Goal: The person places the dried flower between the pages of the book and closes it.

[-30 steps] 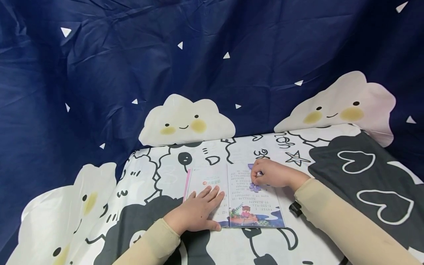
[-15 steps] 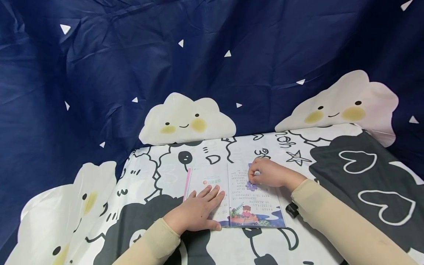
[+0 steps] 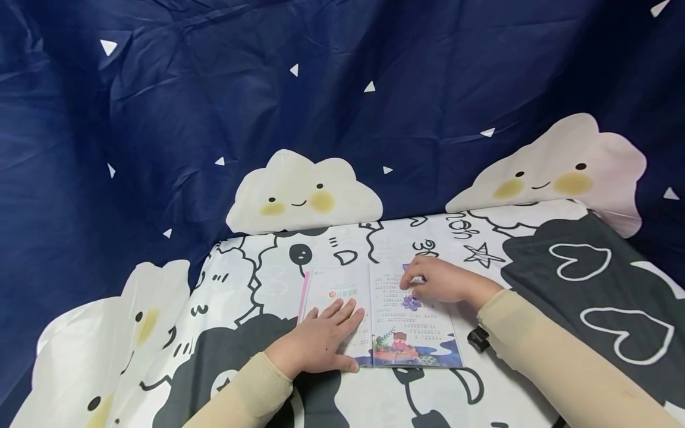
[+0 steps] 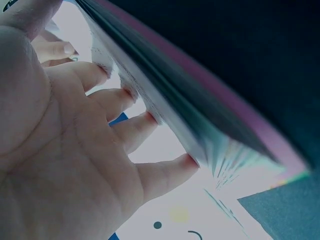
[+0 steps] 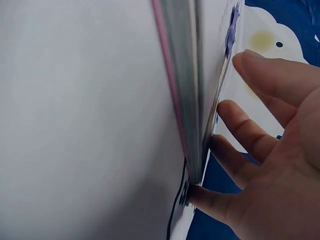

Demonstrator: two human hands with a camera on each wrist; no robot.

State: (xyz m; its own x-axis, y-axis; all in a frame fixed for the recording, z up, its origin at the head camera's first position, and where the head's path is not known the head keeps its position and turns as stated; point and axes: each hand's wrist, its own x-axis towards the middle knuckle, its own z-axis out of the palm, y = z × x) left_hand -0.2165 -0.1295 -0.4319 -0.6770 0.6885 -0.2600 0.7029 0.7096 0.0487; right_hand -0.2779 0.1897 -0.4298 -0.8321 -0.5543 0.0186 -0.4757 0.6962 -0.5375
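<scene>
An open book (image 3: 389, 321) lies on the patterned cloth, printed text on both pages and a drawing at the foot of the right one. My left hand (image 3: 316, 345) rests on the left page with straight, spread fingers; its fingertips (image 4: 187, 162) touch the paper in the left wrist view. Over the right page is my right hand (image 3: 441, 280), fingers loosely bent and thumb apart from them. A small purple flower-shaped piece (image 3: 411, 303) lies on that page just below the thumb. In the right wrist view, a purple piece (image 5: 231, 35) stands slightly off the page, near the thumb.
A white cloth (image 3: 374, 398) with black drawings and dark patches covers the surface. Beside the right sleeve is a small black object (image 3: 478, 339). Behind hangs a dark blue curtain (image 3: 342, 77) with white triangles and smiling clouds.
My right thumb and fingertips, close together half a second ago, have parted. The purple flower shifted slightly left, then back right. My left hand has stayed on the left page.
</scene>
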